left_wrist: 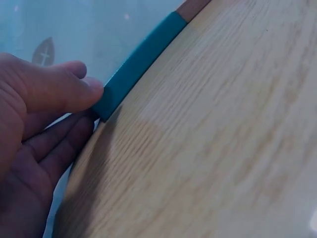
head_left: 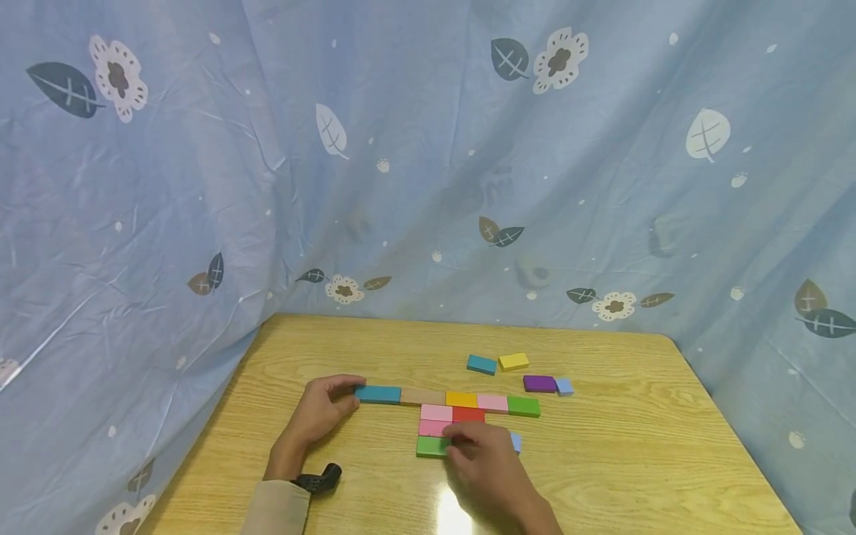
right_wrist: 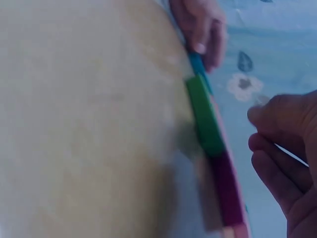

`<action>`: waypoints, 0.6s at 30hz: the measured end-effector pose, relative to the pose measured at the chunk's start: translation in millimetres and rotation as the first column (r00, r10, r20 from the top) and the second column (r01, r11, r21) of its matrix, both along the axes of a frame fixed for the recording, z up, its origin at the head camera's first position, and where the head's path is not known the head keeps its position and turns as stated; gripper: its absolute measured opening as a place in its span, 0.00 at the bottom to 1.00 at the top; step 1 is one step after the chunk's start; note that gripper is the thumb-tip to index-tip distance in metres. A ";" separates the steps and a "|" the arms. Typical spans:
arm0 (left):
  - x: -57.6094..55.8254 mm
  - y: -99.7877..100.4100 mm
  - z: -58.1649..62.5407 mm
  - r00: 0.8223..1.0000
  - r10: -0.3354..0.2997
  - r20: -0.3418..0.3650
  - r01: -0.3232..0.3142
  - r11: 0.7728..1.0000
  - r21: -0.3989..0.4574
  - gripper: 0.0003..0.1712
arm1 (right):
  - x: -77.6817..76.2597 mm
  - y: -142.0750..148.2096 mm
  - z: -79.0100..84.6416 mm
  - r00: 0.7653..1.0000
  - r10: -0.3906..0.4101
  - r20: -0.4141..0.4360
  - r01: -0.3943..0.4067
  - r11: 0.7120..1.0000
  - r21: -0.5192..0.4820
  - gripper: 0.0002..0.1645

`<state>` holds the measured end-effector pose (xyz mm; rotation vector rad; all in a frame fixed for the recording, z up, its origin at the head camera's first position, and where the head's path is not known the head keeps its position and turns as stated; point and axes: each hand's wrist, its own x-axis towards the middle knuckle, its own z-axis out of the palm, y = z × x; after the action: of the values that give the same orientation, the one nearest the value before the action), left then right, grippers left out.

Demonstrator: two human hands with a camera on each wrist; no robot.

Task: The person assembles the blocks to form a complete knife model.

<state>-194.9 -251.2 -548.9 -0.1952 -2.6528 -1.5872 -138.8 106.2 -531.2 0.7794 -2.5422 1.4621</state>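
A row of flat blocks runs across the table, with a long blue block (head_left: 378,394) at its left end, then tan (head_left: 423,397), orange (head_left: 461,400), pink (head_left: 493,403) and green (head_left: 524,406) ones. My left hand (head_left: 322,407) pinches the blue block's left end, thumb on its near side. Below the row lie a light pink (head_left: 436,412), a red (head_left: 468,414), a deeper pink (head_left: 433,428) and a green block (head_left: 431,446). Over these hovers my right hand (head_left: 491,464), fingers loosely bent with nothing between them; it hides part of the group.
Behind the row lie a small blue block (head_left: 481,364) and a yellow block (head_left: 513,362). To the right, a purple block (head_left: 539,383) sits beside a light blue one (head_left: 565,387). Another light blue block (head_left: 516,443) peeks out past my right hand. A patterned curtain (head_left: 414,186) surrounds the table.
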 end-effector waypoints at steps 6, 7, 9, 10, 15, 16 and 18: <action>0.3 0.9 9.8 1.000 -0.001 -0.016 0.001 1.000 -0.005 0.22 | -17.9 34.1 14.1 0.979 -0.123 -0.160 0.124 0.992 0.002 0.17; 0.8 1.8 12.7 1.000 0.006 -0.017 -0.006 1.000 -0.010 0.22 | -20.6 40.8 16.4 0.976 -0.150 -0.158 0.152 0.988 0.001 0.17; 2.0 4.7 19.5 0.999 0.014 -0.035 -0.015 0.999 -0.037 0.22 | -26.4 55.0 20.8 0.966 -0.196 -0.166 0.200 0.980 0.007 0.17; 2.8 6.8 23.3 0.999 0.007 -0.054 -0.010 0.998 -0.058 0.22 | -29.4 62.5 23.1 0.963 -0.207 -0.172 0.210 0.978 0.002 0.18; 6.1 28.1 41.5 0.971 -0.138 -0.195 0.103 0.978 -0.179 0.22 | -44.2 100.7 33.8 0.947 -0.244 -0.208 0.240 0.970 -0.043 0.19; 7.5 34.5 45.5 0.959 -0.187 -0.212 0.144 0.969 -0.200 0.22 | -47.2 108.4 36.1 0.947 -0.249 -0.205 0.242 0.969 -0.060 0.19; 12.1 49.4 52.9 0.936 -0.276 -0.220 0.218 0.942 -0.254 0.22 | -52.5 123.6 40.9 0.951 -0.256 -0.170 0.245 0.966 -0.087 0.18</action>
<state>-182.8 -201.8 -496.0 -0.7194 -2.6787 -1.2070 -191.3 229.9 -490.3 0.5287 -2.3454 1.3210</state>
